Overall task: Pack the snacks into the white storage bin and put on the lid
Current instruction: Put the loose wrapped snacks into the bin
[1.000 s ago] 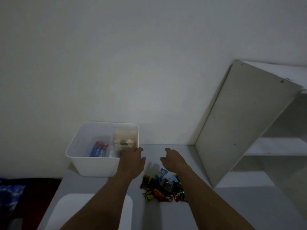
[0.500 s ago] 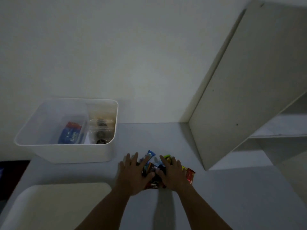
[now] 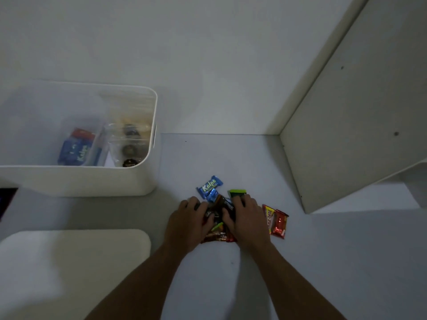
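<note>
Here both hands are down on a small heap of wrapped snacks [image 3: 218,224] on the counter [image 3: 323,262]. The left hand [image 3: 188,221] lies on the heap's left side and the right hand [image 3: 246,219] on its right, fingers curled inward around the wrappers as if gathering them; whether either has a firm hold on any one packet I cannot tell. A blue packet [image 3: 209,187] sticks out just beyond the fingertips, a green-edged one [image 3: 236,193] sits under the right fingertips, and two red packets [image 3: 276,221] lie just outside the right hand, not covered by it.

The white bin [image 3: 92,181] stands open to the left and farther back from the heap, with a blue pack [image 3: 75,148] and a clear container of round sweets [image 3: 129,144] already inside. So the carry runs left and away, and the left hand is the nearer one to the bin. The lid [image 3: 74,262] lies flat on the counter, near the person, in front of the bin and well left of the hands. My guess is that the scoop is under way, with the red pair likely needing a second trip.
</note>
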A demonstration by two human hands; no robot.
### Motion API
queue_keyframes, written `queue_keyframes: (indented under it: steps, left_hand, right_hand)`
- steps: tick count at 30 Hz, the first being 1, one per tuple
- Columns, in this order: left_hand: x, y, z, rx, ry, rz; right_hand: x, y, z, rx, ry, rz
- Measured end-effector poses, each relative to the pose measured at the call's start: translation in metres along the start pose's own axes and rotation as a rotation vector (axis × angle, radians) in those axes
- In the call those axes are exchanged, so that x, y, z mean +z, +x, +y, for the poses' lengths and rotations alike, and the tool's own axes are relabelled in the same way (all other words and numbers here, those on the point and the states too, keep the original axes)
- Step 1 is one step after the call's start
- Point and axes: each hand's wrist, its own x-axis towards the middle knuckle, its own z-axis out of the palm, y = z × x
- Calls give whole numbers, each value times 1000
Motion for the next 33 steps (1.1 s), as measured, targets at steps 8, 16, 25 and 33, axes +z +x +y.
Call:
queue_keyframes:
  steps: [8, 16, 25, 33]
  left_hand:
    - [-27, 8, -6, 106, -29, 230]
    - [-108, 15, -1, 54, -45, 209]
    - [-233, 31, -44, 0, -101, 449]
    - [-305, 38, -124, -247, -68, 547]
  right_hand:
    - [-39, 7, -7, -24, -58, 57]
    - [-111, 20, -34, 55, -81, 89]
    - [-203, 59, -111, 66, 4, 185]
    - [-213, 107, -225, -37, 138, 199]
